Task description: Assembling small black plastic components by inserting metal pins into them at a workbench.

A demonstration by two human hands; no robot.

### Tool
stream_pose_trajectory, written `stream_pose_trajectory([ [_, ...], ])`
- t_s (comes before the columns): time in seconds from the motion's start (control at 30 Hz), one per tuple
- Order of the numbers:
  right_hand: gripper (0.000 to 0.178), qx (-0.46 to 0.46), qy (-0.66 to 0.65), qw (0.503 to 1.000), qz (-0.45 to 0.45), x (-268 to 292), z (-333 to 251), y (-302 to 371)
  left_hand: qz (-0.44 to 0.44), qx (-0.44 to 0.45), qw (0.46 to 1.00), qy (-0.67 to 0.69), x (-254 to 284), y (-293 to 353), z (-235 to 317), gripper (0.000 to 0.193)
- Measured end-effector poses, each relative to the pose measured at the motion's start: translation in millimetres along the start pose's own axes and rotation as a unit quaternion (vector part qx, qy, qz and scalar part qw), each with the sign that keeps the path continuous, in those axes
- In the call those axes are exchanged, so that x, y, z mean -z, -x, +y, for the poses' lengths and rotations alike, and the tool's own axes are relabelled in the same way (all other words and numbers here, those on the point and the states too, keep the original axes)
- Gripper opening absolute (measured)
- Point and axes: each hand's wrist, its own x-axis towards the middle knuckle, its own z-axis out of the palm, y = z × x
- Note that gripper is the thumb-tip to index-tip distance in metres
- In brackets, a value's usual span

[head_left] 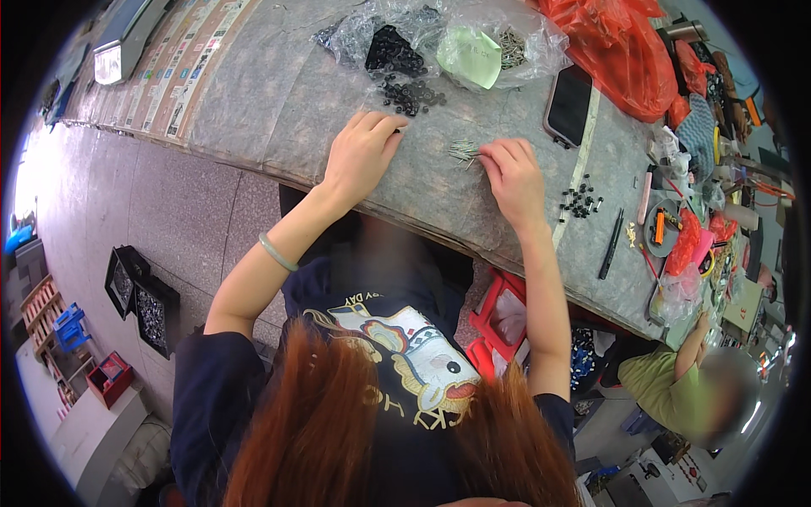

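My left hand (361,159) is closed in a pinch above the table's near side, just below a loose pile of small black round parts (411,95). A tiny dark bit shows at its fingertips, too small to name. At the edge of a little heap of thin silvery metal pins (461,150), my right hand (514,176) pinches a pin between thumb and forefinger. Right of that hand lies a group of small black pieces (580,199), some with metal showing.
Behind the pile are a clear bag of black parts (394,52) and a bag of metal pins (513,49) with a green paper slip (470,61). A phone (569,106), red plastic bag (621,51) and black tweezers (611,243) lie rightward. Another person (676,384) sits at right.
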Motion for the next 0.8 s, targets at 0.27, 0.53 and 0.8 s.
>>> stream_pose_trajectory([
  [0.27,0.005,0.154,0.176,0.956,-0.178,0,-2,-24,-0.072,0.438,0.547,0.710,20,27,12,0.017],
  [0.53,0.003,0.169,0.181,0.937,-0.247,6,-7,-40,-0.138,0.440,0.203,0.864,17,37,15,0.016],
  [0.8,0.012,0.147,0.130,0.943,-0.268,13,0,-44,-0.141,0.471,0.320,0.810,25,32,11,0.021],
])
